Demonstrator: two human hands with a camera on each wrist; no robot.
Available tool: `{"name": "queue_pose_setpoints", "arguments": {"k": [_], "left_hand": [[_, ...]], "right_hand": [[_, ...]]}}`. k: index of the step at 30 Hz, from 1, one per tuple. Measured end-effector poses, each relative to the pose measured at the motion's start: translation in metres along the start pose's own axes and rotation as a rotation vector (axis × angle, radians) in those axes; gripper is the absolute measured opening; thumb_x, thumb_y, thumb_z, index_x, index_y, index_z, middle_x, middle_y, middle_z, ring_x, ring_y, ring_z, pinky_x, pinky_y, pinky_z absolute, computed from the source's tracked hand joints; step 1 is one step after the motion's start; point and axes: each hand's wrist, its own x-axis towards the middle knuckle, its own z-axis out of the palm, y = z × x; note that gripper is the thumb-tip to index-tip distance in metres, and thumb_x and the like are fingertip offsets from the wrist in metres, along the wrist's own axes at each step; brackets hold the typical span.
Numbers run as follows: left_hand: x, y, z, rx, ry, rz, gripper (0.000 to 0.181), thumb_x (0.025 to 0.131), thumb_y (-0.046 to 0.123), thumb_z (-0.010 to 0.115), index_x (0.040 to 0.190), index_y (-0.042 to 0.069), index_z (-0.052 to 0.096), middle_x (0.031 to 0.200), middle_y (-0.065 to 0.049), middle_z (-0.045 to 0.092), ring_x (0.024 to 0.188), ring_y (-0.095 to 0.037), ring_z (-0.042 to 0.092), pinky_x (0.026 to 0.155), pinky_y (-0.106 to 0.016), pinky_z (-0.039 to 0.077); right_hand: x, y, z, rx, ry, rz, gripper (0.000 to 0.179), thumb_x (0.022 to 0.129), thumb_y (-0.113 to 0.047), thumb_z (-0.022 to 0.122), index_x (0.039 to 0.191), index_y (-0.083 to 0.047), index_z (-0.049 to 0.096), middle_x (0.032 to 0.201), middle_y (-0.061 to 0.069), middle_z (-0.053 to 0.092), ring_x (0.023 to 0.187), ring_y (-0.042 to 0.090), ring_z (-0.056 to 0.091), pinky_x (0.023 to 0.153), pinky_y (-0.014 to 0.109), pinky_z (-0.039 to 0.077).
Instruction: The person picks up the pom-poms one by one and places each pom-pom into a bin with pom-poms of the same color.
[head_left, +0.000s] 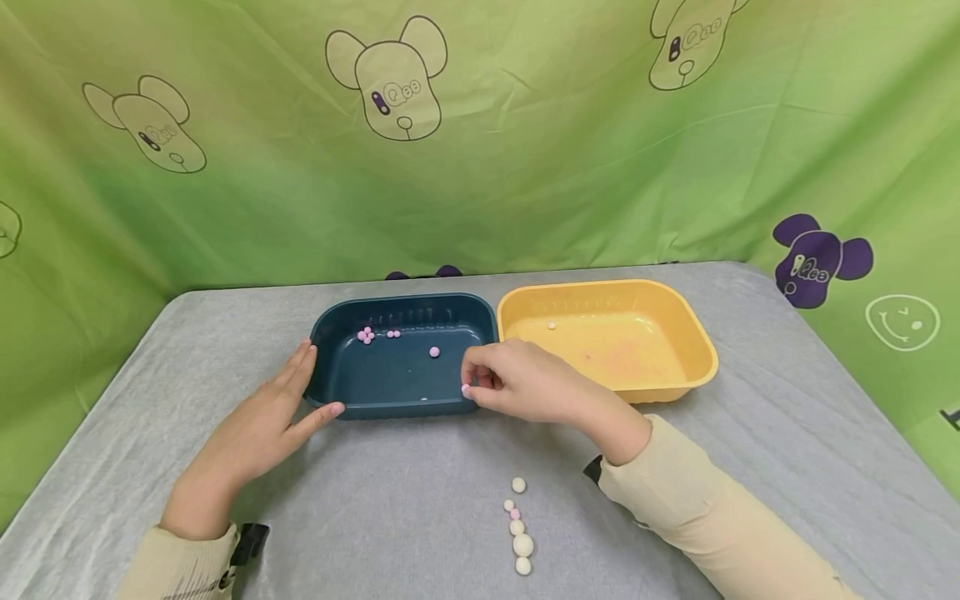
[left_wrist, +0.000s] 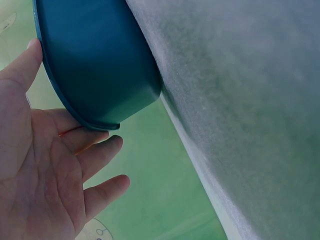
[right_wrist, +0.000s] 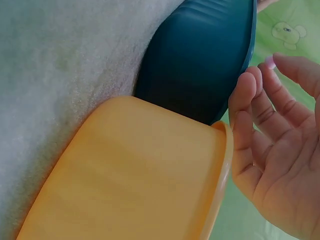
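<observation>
My right hand (head_left: 528, 379) pinches a small pink ball (head_left: 467, 390) between thumb and forefinger, over the near right corner of a dark blue tub (head_left: 397, 410). In the right wrist view the pink ball (right_wrist: 270, 62) peeks out at the fingertips. My left hand (head_left: 255, 429) rests against the tub's left end, thumb on the front rim and fingers spread. The left wrist view has the fingers (left_wrist: 102, 152) mostly straight beside the rim. Inside the tub lie a cluster of pink balls (head_left: 366, 335), a pink pair (head_left: 393, 334) and a single pink ball (head_left: 434, 352).
A yellow tub (head_left: 675, 390) adjoins the blue one on the right, with a small white ball (head_left: 551, 325) in it. On the grey cloth (head_left: 375, 517) in front, several white balls (head_left: 522, 545) and one pink ball form a line. A green printed curtain (head_left: 525, 183) hangs behind.
</observation>
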Motion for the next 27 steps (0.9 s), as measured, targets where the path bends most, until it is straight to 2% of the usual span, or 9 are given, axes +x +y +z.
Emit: {"name": "queue_pose_setpoints", "arguments": {"k": [12,21,27], "left_hand": [[-0.001,0.0,0.001,0.005,-0.001,0.001,0.092,0.099,0.059,0.046,0.157,-0.003,0.01,0.166,-0.019,0.006,0.152,-0.04,0.017,0.118,-0.06,0.025],[0.001,0.0,0.001,0.003,-0.003,-0.001,0.093,0.099,0.06,0.046,0.158,-0.002,0.009,0.167,-0.017,0.005,0.152,-0.04,0.016,0.118,-0.061,0.025],[0.0,0.0,0.0,0.002,-0.006,0.0,0.093,0.099,0.06,0.046,0.158,-0.002,0.009,0.167,-0.018,0.004,0.153,-0.04,0.016,0.118,-0.061,0.024]], "right_hand": [[0.01,0.002,-0.001,0.002,0.03,0.077,0.007,0.095,-0.021,0.067,0.09,-0.016,0.065,0.064,-0.007,0.054,0.056,0.007,0.048,0.055,0.022,0.04],[0.015,0.004,-0.001,0.027,0.059,0.188,0.009,0.096,-0.023,0.065,0.095,-0.014,0.065,0.062,-0.003,0.055,0.049,0.01,0.052,0.052,0.026,0.041],[0.016,0.004,-0.002,0.044,0.055,0.186,0.01,0.095,-0.022,0.066,0.098,-0.012,0.065,0.063,-0.003,0.056,0.049,0.01,0.052,0.053,0.026,0.042]]}}
